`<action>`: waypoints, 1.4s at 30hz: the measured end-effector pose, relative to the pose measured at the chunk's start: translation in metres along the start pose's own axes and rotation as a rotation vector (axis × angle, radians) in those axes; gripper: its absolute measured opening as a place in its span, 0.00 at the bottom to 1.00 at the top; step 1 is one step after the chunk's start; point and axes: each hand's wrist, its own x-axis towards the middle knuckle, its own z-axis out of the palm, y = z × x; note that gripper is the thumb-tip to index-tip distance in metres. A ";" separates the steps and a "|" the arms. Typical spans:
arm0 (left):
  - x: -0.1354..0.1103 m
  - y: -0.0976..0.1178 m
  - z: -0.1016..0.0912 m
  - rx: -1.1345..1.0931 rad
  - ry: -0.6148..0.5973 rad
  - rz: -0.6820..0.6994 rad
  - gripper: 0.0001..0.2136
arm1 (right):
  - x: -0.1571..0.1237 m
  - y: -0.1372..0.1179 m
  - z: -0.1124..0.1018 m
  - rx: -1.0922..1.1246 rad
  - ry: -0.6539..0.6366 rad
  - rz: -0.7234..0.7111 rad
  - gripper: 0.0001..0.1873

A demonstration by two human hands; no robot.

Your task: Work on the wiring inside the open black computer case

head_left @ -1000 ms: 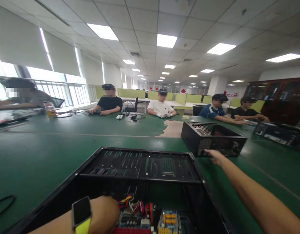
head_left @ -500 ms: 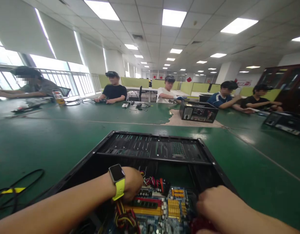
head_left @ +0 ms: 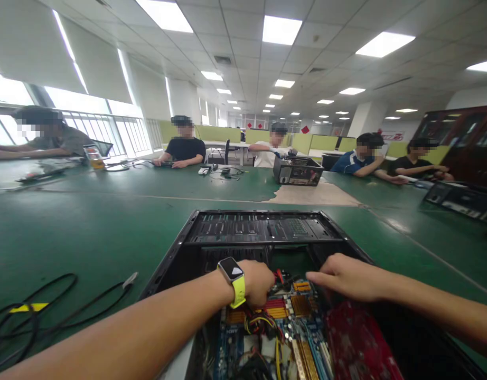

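An opened black computer case [head_left: 259,243] lies in front of me, with a motherboard [head_left: 302,306] inside. My left hand [head_left: 259,282], with a yellow-strapped watch [head_left: 232,274] on the wrist, is closed down inside the case, beside red and black cables [head_left: 281,275]. Its fingertips are hidden, so what they hold does not show. My right hand [head_left: 342,277] hovers over the board's right side, thumb stretched out toward the left hand, with no object visible in it. Below it sits a dark red circuit board [head_left: 358,338]. Yellow, red and black wires [head_left: 263,319] cross the motherboard.
A black cable [head_left: 65,311] lies coiled on the green table [head_left: 120,232] at left. Across the table, a co-worker handles another computer case [head_left: 298,171]. Several other people sit around it. A further case [head_left: 461,200] stands at right, and small parts [head_left: 225,171] lie at the far side.
My left hand has moved right within the view. My right hand has risen off the red circuit board, its thumb now apart. The co-worker's case across the table has shifted left and away.
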 end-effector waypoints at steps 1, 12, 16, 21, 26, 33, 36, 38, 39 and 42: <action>0.001 0.000 0.000 -0.018 0.009 -0.005 0.16 | 0.003 -0.006 0.004 0.136 -0.080 0.025 0.38; -0.001 -0.006 -0.004 -0.141 -0.128 0.079 0.11 | 0.062 -0.042 0.038 0.963 -0.151 0.142 0.14; 0.004 -0.015 -0.002 -0.189 -0.361 0.027 0.07 | 0.059 -0.030 0.030 1.027 -0.234 0.016 0.11; 0.005 -0.020 -0.002 -0.236 -0.332 -0.010 0.12 | 0.059 -0.026 0.034 0.965 -0.310 -0.056 0.12; -0.001 -0.017 -0.005 -0.259 -0.218 -0.032 0.14 | 0.060 -0.032 0.033 0.890 -0.131 -0.071 0.13; 0.003 -0.010 0.003 -0.181 -0.191 -0.058 0.13 | 0.060 -0.040 0.032 0.879 -0.077 -0.018 0.04; 0.000 -0.007 0.002 -0.211 0.001 -0.106 0.19 | 0.061 -0.042 0.038 0.995 -0.087 0.060 0.04; -0.001 -0.006 0.002 -0.219 0.091 -0.114 0.20 | 0.061 -0.042 0.041 1.100 -0.098 0.072 0.07; -0.001 -0.005 0.003 -0.192 0.103 -0.128 0.19 | 0.062 -0.042 0.042 1.131 -0.116 0.063 0.09; 0.005 -0.006 0.012 -0.047 0.016 -0.189 0.18 | 0.064 -0.040 0.045 0.977 -0.150 0.048 0.11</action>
